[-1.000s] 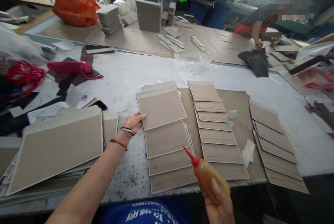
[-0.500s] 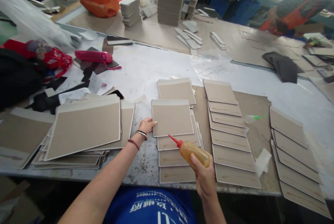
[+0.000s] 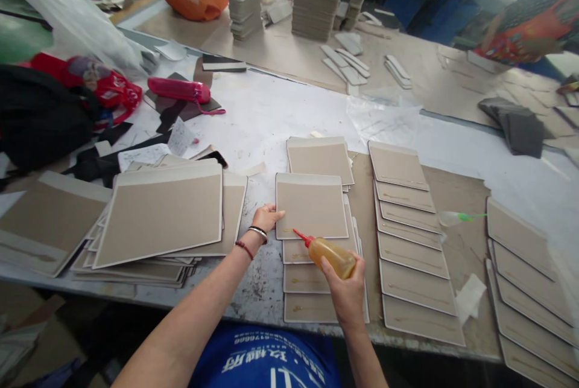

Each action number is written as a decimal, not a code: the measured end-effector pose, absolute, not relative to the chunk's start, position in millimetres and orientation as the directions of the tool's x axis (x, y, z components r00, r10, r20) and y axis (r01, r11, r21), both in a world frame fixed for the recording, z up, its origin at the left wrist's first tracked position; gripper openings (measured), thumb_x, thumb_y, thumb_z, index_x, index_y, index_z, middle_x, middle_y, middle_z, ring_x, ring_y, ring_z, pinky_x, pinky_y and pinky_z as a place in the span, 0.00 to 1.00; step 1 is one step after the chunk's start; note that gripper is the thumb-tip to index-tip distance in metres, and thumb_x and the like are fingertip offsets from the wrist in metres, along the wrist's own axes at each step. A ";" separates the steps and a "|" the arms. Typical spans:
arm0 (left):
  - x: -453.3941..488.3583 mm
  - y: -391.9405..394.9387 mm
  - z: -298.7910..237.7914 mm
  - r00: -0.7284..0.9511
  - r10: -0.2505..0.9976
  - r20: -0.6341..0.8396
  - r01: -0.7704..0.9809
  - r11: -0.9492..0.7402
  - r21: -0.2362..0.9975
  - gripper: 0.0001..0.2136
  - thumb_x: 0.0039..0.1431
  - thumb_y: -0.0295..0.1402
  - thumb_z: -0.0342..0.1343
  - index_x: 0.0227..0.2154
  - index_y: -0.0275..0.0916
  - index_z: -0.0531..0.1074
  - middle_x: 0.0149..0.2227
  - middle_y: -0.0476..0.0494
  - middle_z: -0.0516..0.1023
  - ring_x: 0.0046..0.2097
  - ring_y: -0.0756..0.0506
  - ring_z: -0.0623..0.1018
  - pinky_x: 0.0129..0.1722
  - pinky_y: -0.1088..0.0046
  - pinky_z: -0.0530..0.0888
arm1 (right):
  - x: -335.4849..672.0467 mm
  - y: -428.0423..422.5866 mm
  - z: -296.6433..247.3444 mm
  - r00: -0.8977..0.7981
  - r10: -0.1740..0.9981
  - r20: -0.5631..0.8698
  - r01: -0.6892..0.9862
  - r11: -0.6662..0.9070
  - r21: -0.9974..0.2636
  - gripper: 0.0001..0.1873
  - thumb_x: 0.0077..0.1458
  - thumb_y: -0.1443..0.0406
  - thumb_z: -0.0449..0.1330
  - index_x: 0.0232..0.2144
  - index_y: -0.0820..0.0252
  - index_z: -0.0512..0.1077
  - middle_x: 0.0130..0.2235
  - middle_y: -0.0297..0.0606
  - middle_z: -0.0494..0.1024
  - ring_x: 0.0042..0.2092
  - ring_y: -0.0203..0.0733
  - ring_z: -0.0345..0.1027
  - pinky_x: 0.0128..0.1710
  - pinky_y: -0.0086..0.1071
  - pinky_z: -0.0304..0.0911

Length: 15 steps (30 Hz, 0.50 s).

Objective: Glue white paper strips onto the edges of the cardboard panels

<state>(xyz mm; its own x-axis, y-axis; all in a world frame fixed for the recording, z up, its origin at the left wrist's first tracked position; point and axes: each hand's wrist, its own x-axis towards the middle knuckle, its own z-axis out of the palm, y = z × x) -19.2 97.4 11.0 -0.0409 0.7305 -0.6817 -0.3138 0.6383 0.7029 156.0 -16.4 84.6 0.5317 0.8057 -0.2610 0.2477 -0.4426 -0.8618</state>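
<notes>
My left hand (image 3: pixel 266 218) rests its fingers on the left edge of a tan board panel (image 3: pixel 311 205) that tops an overlapped column of like panels (image 3: pixel 312 279). My right hand (image 3: pixel 347 291) is closed around an amber glue bottle (image 3: pixel 330 251). Its red nozzle touches the lower edge of that top panel. One more panel (image 3: pixel 320 160) lies farther back in the same column.
Large stacked boards (image 3: pixel 158 213) lie to my left. Two more overlapped panel columns (image 3: pixel 409 231) (image 3: pixel 529 279) lie to the right, with a green-tipped bottle (image 3: pixel 456 217) between them. Red bags (image 3: pixel 97 86), a pink case (image 3: pixel 178 89), board stacks (image 3: pixel 314 6) and another person's sleeve (image 3: pixel 525 26) sit farther back.
My left hand slid the top panel down the column toward me. The glue bottle swung up and left until its nozzle met the panel's lower edge. My head view shifted left.
</notes>
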 end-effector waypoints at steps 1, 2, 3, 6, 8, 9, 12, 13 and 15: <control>-19.2 97.7 10.7 -0.038 0.730 -0.682 -0.313 0.639 0.702 0.08 0.38 0.26 0.62 0.26 0.35 0.71 0.23 0.49 0.78 0.26 0.47 0.76 0.25 0.75 0.73 | 158.8 -16.8 85.9 0.549 0.797 -0.254 0.264 -0.454 -0.851 0.32 0.34 0.53 0.66 0.41 0.56 0.60 0.37 0.34 0.68 0.37 0.41 0.66 0.36 0.33 0.64; -19.3 98.0 10.4 -0.036 0.730 -0.682 -0.312 0.641 0.702 0.08 0.38 0.26 0.62 0.26 0.36 0.71 0.23 0.49 0.78 0.26 0.47 0.77 0.25 0.74 0.73 | 161.7 -17.1 87.1 0.565 0.788 -0.244 0.280 -0.461 -0.842 0.32 0.35 0.52 0.66 0.41 0.56 0.60 0.37 0.34 0.68 0.37 0.41 0.66 0.36 0.33 0.64; -19.3 98.3 10.2 -0.033 0.729 -0.683 -0.309 0.643 0.701 0.08 0.38 0.26 0.62 0.26 0.36 0.71 0.23 0.48 0.78 0.27 0.47 0.77 0.26 0.74 0.73 | 164.8 -17.4 88.2 0.579 0.782 -0.231 0.295 -0.465 -0.835 0.32 0.35 0.52 0.65 0.41 0.56 0.60 0.37 0.34 0.68 0.36 0.41 0.66 0.36 0.33 0.64; -19.3 98.7 10.2 -0.031 0.725 -0.688 -0.301 0.650 0.698 0.08 0.38 0.26 0.62 0.26 0.36 0.71 0.23 0.48 0.77 0.28 0.47 0.77 0.28 0.73 0.74 | 175.5 -17.8 90.3 0.616 0.765 -0.188 0.336 -0.471 -0.816 0.32 0.36 0.51 0.64 0.41 0.57 0.59 0.36 0.34 0.68 0.36 0.41 0.66 0.38 0.33 0.63; -19.3 98.7 10.8 -0.034 0.721 -0.692 -0.295 0.654 0.696 0.08 0.38 0.26 0.62 0.26 0.36 0.71 0.24 0.49 0.78 0.28 0.47 0.77 0.28 0.73 0.74 | 183.7 -17.9 90.5 0.642 0.749 -0.167 0.349 -0.479 -0.805 0.32 0.36 0.50 0.64 0.41 0.57 0.59 0.36 0.34 0.68 0.36 0.41 0.66 0.38 0.34 0.63; -19.2 98.6 11.3 -0.038 0.719 -0.694 -0.292 0.656 0.696 0.08 0.39 0.26 0.62 0.26 0.36 0.71 0.24 0.49 0.78 0.28 0.47 0.77 0.28 0.73 0.74 | 188.1 -17.9 90.3 0.658 0.737 -0.157 0.347 -0.482 -0.804 0.32 0.36 0.50 0.65 0.41 0.56 0.59 0.36 0.34 0.68 0.36 0.41 0.66 0.38 0.34 0.63; -18.7 98.2 13.5 -0.051 0.716 -0.696 -0.285 0.658 0.697 0.07 0.40 0.24 0.60 0.26 0.35 0.71 0.24 0.49 0.78 0.26 0.48 0.76 0.27 0.74 0.73 | 202.2 -17.8 88.8 0.702 0.701 -0.125 0.331 -0.476 -0.815 0.32 0.36 0.51 0.65 0.41 0.56 0.59 0.37 0.35 0.68 0.36 0.41 0.66 0.37 0.33 0.63; -18.6 98.0 14.4 -0.052 0.716 -0.696 -0.283 0.658 0.698 0.07 0.40 0.23 0.59 0.26 0.35 0.71 0.24 0.49 0.78 0.26 0.48 0.76 0.27 0.74 0.73 | 207.1 -17.7 88.1 0.716 0.689 -0.112 0.329 -0.475 -0.816 0.32 0.36 0.51 0.65 0.42 0.56 0.59 0.37 0.35 0.68 0.36 0.41 0.66 0.37 0.33 0.63; -18.5 98.0 16.2 -0.052 0.717 -0.695 -0.277 0.659 0.700 0.06 0.41 0.23 0.59 0.26 0.36 0.71 0.24 0.49 0.78 0.26 0.49 0.76 0.27 0.74 0.74 | 217.2 -17.4 86.7 0.745 0.662 -0.084 0.339 -0.483 -0.807 0.33 0.36 0.51 0.65 0.42 0.57 0.59 0.37 0.35 0.68 0.36 0.41 0.65 0.37 0.34 0.63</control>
